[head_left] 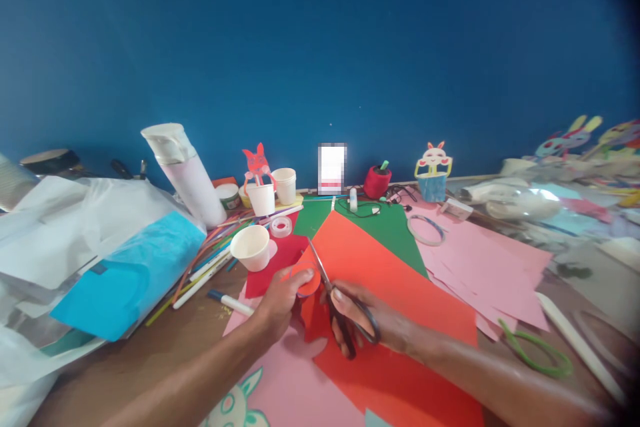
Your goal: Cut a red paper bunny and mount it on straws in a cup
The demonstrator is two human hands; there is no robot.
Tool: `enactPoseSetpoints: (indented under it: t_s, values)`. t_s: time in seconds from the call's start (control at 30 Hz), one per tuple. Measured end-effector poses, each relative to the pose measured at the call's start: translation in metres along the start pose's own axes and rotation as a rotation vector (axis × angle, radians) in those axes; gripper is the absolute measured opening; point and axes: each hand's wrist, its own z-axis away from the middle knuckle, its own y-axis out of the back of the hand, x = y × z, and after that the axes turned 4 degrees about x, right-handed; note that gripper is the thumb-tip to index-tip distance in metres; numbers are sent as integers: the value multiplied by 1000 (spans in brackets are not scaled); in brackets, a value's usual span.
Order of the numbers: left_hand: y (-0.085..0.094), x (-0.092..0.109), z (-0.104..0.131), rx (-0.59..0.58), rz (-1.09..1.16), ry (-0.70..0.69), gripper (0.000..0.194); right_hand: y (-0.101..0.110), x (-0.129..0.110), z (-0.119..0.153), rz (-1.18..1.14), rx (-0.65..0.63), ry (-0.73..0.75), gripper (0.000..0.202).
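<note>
My left hand [285, 293] pinches a small orange paper cutout [309, 285] with a rounded edge, thumb on top. In my right hand [363, 313] is a pair of scissors [323, 267] with dark handles, fingers through the loops. Their blades point up and away, just right of the cutout; I cannot tell whether they touch it. Under both hands lies a large orange paper sheet [400, 287]. Beneath my left hand are a red sheet [257, 285] and a pink sheet [295, 380]. A drawn animal face [237, 407] shows at the bottom edge.
A white paper cup [251, 248] and tape roll [281, 227] stand left of my hands. A marker [230, 302] lies nearby. Beyond are a white bottle [185, 177] and cups with paper animals [261, 199]. Pink sheets [485, 260] and a green pipe cleaner [535, 350] lie right.
</note>
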Motion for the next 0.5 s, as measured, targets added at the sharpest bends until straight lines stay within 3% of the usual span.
enactPoseSetpoints:
  t_s: [0.27, 0.5]
  values:
    - [-1, 1, 1, 0, 21, -15, 13, 1, 7, -2, -55, 7, -1, 43]
    - [-1, 1, 1, 12, 48, -17, 14, 1, -3, 1, -26, -1, -32, 43]
